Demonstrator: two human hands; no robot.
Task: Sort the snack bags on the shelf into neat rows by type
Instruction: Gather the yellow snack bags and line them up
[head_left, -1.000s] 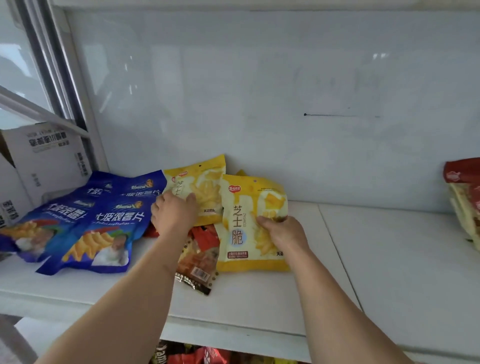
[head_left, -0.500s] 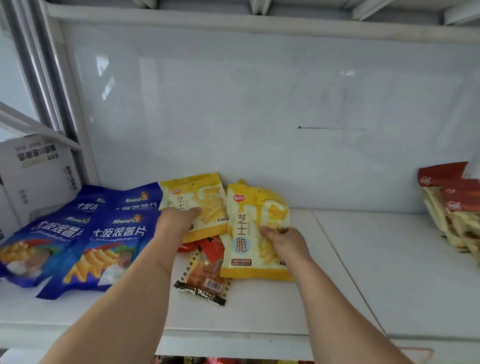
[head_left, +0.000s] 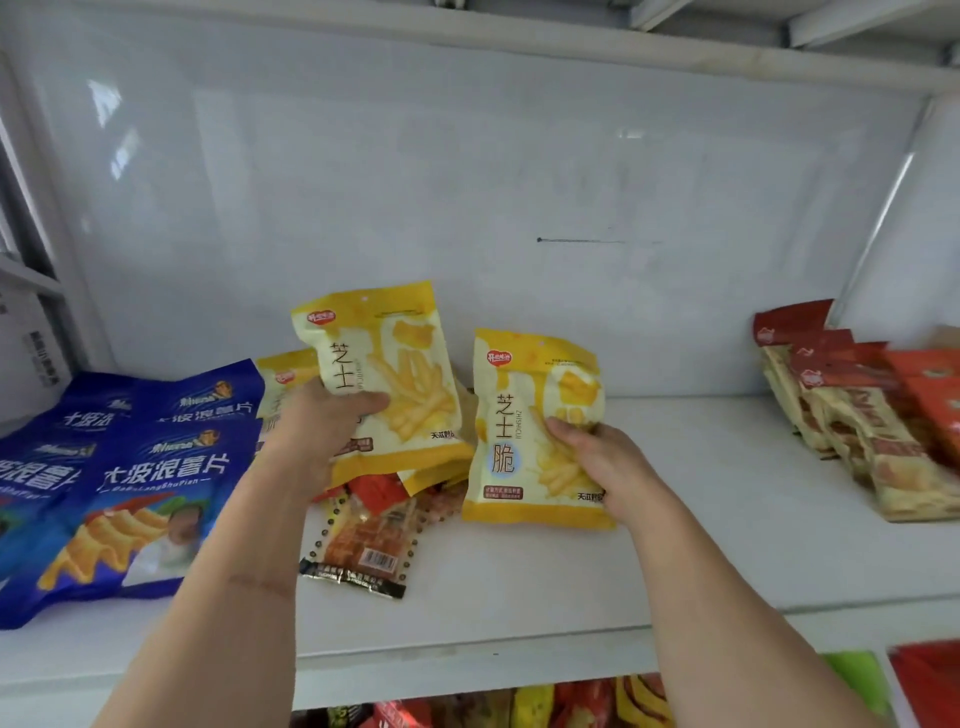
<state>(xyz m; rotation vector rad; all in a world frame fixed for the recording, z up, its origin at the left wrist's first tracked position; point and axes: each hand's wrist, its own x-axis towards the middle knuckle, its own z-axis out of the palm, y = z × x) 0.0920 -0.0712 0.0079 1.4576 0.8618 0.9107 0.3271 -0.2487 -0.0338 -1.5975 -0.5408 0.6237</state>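
Shelf (head_left: 701, 545): white, back wall close behind the bags, front edge running across just below my forearms. Widest bare stretch lies right of centre, between the yellow bags and the red pile (head_left: 852, 415) at the far right. Left end is covered by overlapping blue bags (head_left: 140, 467); bare strip along the front edge under them.

Lifted bag (head_left: 400, 374): yellow, fries printed on the front, red logo top left, tilted, raised off the shelf above the heap. Second bag (head_left: 524, 431), same print, stands nearly upright just right of it, bottom edge on the shelf. A third yellow bag (head_left: 283, 384) shows behind my left wrist, against the blue ones. Under the lifted bag: a clear packet (head_left: 363, 545) with barcode, lying flat, and orange-red wrappers.

Left hand (head_left: 322, 431): closed on the lifted bag's left lower side, thumb across its front. Right hand (head_left: 608, 462): gripping the second bag's right edge, fingers curled over the front, crumpling it.
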